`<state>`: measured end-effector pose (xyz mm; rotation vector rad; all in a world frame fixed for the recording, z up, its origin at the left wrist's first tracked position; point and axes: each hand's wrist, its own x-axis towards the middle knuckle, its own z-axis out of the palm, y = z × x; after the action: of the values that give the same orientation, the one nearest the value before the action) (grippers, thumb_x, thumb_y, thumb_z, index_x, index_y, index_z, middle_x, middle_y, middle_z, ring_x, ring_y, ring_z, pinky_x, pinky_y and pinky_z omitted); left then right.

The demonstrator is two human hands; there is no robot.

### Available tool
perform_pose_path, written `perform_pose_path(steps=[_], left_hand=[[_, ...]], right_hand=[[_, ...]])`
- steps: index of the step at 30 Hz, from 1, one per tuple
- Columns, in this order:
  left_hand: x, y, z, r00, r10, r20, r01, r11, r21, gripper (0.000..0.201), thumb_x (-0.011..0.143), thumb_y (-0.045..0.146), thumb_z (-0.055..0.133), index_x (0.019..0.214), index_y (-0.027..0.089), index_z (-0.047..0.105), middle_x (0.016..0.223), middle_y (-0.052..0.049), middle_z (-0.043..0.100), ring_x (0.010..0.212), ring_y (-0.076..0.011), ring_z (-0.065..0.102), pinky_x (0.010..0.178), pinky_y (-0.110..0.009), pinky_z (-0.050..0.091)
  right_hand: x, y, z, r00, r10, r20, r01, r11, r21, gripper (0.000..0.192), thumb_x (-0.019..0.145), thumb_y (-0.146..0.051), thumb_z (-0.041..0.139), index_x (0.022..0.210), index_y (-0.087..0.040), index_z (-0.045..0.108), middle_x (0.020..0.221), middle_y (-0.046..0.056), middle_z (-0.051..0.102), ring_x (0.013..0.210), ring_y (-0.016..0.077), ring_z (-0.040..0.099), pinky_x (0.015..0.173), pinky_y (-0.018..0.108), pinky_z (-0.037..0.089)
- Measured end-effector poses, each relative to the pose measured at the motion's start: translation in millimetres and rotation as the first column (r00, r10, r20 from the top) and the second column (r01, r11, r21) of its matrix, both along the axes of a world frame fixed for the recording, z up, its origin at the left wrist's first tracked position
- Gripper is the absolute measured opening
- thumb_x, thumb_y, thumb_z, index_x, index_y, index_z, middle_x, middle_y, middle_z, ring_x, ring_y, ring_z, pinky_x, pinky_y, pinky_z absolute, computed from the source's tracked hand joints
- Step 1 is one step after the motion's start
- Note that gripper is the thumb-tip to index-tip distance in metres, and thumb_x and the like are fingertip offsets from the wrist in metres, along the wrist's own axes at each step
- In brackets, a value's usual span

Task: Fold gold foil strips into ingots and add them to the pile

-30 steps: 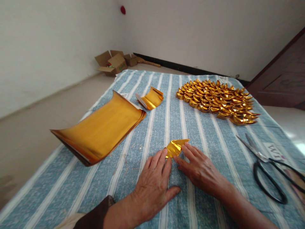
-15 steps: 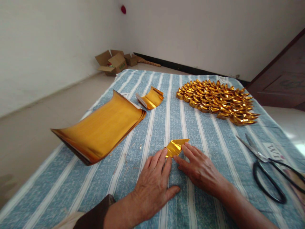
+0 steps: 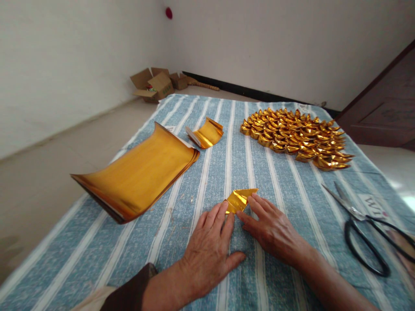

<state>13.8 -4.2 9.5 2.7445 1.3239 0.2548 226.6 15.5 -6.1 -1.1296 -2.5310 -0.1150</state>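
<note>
Nothing has shifted: the small folded gold foil piece (image 3: 239,200) stays pressed flat under the open left hand (image 3: 209,252) and right hand (image 3: 272,231), at twelve o'clock from the wrists.

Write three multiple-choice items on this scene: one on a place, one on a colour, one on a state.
1. Where do the scissors lie on the cloth?
A. at its right edge
B. beside the cardboard box
C. under the sheets

2. What colour is the folded paper at the fingertips?
A. silver
B. gold
C. red

3. How is the left hand placed?
A. lifted off the cloth
B. closed round the scissors
C. flat, fingers on the paper

Answers: 1 A, they lie right of the right hand. 2 B, it shines gold like the pile of folded pieces. 3 C, palm down on the cloth.
</note>
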Motion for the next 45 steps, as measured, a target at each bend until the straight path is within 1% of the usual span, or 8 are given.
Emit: perform_pose_path(steps=[7, 12, 17, 29, 35, 41, 45], left_hand=[[-0.8, -1.0, -1.4, 0.998, 0.005, 0.055, -0.005, 1.0, -0.009, 0.069, 0.087, 0.059, 0.058, 0.135, 0.012, 0.046, 0.144, -0.022, 0.047, 0.134, -0.0374, 0.041, 0.104, -0.053, 0.04], [-0.7, -0.5, -2.7, 0.998, 0.005, 0.061, -0.005, 1.0, -0.007, 0.069, 0.086, 0.059, 0.06, 0.135, 0.012, 0.047, 0.144, -0.022, 0.047, 0.135, -0.0379, 0.041, 0.104, -0.053, 0.04], [0.1, -0.1, -1.5, 0.999, 0.001, 0.04, -0.001, 1.0, 0.005, 0.071, 0.084, 0.058, 0.062, 0.134, 0.009, 0.047, 0.142, -0.024, 0.048, 0.132, -0.039, 0.043, 0.102, -0.054, 0.043], [-0.3, -0.2, -0.6, 1.0, -0.005, -0.002, 0.005, 1.0, 0.002, 0.075, 0.081, 0.059, 0.066, 0.133, 0.009, 0.048, 0.143, -0.025, 0.047, 0.131, -0.0397, 0.045, 0.102, -0.054, 0.043], [-0.4, -0.4, -2.2, 1.0, -0.01, 0.002, 0.01, 1.0, 0.0, 0.076, 0.082, 0.06, 0.064, 0.134, 0.007, 0.047, 0.144, -0.026, 0.046, 0.133, -0.04, 0.043, 0.103, -0.054, 0.042], [0.6, 0.1, -0.5, 1.0, -0.02, -0.024, 0.02, 1.0, -0.002, 0.079, 0.08, 0.061, 0.067, 0.133, 0.006, 0.048, 0.143, -0.027, 0.047, 0.132, -0.0407, 0.044, 0.102, -0.054, 0.043], [0.8, 0.0, -0.4, 0.999, -0.018, -0.029, 0.018, 1.0, 0.003, 0.08, 0.078, 0.06, 0.069, 0.133, 0.006, 0.048, 0.143, -0.027, 0.047, 0.131, -0.0414, 0.045, 0.101, -0.054, 0.043]], right_hand=[[0.3, -0.1, 0.3, 1.0, -0.001, 0.001, 0.001, 1.0, -0.001, 0.035, 0.094, -0.016, 0.053, 0.128, -0.02, 0.058, 0.124, 0.018, 0.057, 0.127, 0.0332, 0.05, 0.098, 0.05, 0.052], [0.5, 0.1, -0.1, 1.0, 0.001, -0.011, -0.001, 1.0, 0.002, 0.034, 0.093, -0.015, 0.053, 0.126, -0.02, 0.059, 0.123, 0.017, 0.058, 0.127, 0.0328, 0.05, 0.098, 0.05, 0.052], [0.2, 0.0, 0.6, 1.0, 0.004, 0.003, -0.004, 1.0, 0.014, 0.033, 0.094, -0.016, 0.053, 0.126, -0.02, 0.058, 0.121, 0.017, 0.058, 0.125, 0.0332, 0.051, 0.097, 0.05, 0.053], [0.4, -0.9, -0.4, 1.0, 0.002, 0.013, -0.002, 1.0, 0.009, 0.035, 0.094, -0.016, 0.053, 0.128, -0.02, 0.055, 0.123, 0.018, 0.054, 0.125, 0.0347, 0.051, 0.097, 0.051, 0.053], [1.4, -0.3, -1.0, 1.0, 0.017, 0.01, -0.017, 1.0, 0.003, 0.035, 0.093, -0.016, 0.054, 0.128, -0.02, 0.056, 0.124, 0.017, 0.053, 0.127, 0.0345, 0.049, 0.098, 0.051, 0.052], [3.1, -0.7, -1.0, 0.999, 0.033, 0.016, -0.033, 0.999, -0.017, 0.038, 0.094, -0.012, 0.05, 0.131, -0.021, 0.055, 0.127, 0.018, 0.051, 0.129, 0.0346, 0.046, 0.099, 0.051, 0.05], [3.1, -0.9, -0.3, 0.999, 0.032, 0.018, -0.031, 0.999, -0.03, 0.035, 0.094, -0.013, 0.05, 0.128, -0.021, 0.057, 0.128, 0.018, 0.05, 0.13, 0.0345, 0.045, 0.1, 0.051, 0.05]])
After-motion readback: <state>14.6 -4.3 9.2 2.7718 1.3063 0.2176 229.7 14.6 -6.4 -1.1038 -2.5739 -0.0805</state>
